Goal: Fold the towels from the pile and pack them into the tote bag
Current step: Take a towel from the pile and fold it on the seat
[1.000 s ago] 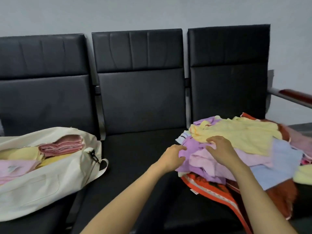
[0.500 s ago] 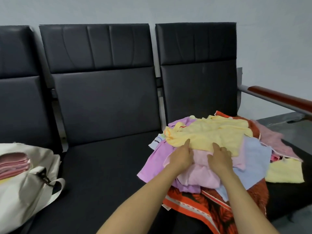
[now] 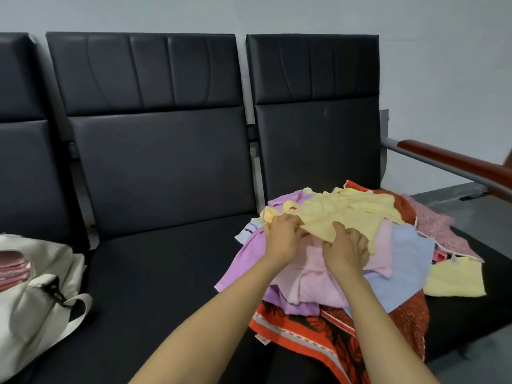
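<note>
1 yellow towel (image 3: 346, 214) is pinched at its near edge by 2 hands, left hand (image 3: 281, 236) & right hand (image 3: 345, 249), fingers curled on the cloth. It is laid atop 1 towel pile (image 3: 304, 284) under both hands. A 2nd yellow towel (image 3: 454, 278) is seen right of them. 1 tote bag (image 3: 33, 300) w/ folded pink towels (image 3: 13, 268) is set well left.

A plain pale grey wall (image 3: 277, 12) ran behind a row of black padded seats (image 3: 166, 259) joined side by side. Each tall backrest (image 3: 155, 120) had a creased upper panel over a smooth lower one, with pale metal frame (image 3: 256, 173) showing in the gaps between. At the right end a reddish-brown wooden armrest (image 3: 454, 164) sat on a grey metal bar (image 3: 392, 144), with grey floor (image 3: 443, 196) beyond. The light was soft and even
</note>
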Demonstrator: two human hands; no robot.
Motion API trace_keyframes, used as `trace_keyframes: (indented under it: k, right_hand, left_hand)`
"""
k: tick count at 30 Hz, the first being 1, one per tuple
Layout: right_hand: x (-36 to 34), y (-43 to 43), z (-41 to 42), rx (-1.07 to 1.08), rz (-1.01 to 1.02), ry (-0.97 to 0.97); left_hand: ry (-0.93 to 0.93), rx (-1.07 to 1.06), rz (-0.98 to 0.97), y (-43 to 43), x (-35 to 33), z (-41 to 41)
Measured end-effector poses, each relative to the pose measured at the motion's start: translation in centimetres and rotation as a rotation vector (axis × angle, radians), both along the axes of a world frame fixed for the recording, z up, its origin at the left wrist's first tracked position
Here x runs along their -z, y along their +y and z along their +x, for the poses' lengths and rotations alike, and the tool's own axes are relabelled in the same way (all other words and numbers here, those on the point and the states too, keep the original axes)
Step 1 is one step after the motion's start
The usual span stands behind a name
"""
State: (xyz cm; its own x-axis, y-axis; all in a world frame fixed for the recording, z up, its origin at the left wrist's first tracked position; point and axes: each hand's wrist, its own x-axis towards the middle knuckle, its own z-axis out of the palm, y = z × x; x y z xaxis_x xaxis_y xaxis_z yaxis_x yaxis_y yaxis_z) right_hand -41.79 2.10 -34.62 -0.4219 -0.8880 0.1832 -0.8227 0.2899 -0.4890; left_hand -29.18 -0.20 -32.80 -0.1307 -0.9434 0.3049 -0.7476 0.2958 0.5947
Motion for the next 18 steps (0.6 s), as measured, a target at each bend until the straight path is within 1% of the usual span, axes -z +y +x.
trace_keyframes:
  k: [3,4,7,8,10,14,16,18]
  right_hand:
    - [-1.1,0.4,1.3,-0.101,-0.046,0.019]
    - [-1.6,0.6,2.1,-0.157,-0.047,0.048]
    - [-2.6,1.7,5.7,-0.388,-0.004,0.194]
    - [-2.7,2.4,7.3,-0.472,0.01,0.223]
    - [-2.9,3.9,10.6,-0.619,0.021,0.252]
    - [-3.0,7.5,16.6,-0.836,0.008,0.286]
    - [-2.7,9.0,18.8,-0.925,0.024,0.23]
    - [-2.6,10.4,20.3,-0.99,0.06,0.057]
  left_hand:
    - [0.311,0.048,0.07,2.8,-0.9,4.3]
    - [0.379,0.038,0.101,4.0,-1.1,6.1]
    - [0.505,-0.049,0.153,7.4,-0.8,11.8]
    - [0.518,-0.091,0.153,8.5,-0.6,13.7]
    - [0.486,-0.189,0.131,11.1,-0.4,17.4]
    - [0.425,-0.418,0.054,15.9,-0.6,23.5]
    - [0.41,-0.528,-0.005,18.1,-0.6,25.9]
    - [0.443,-0.577,-0.05,20.1,-0.5,27.6]
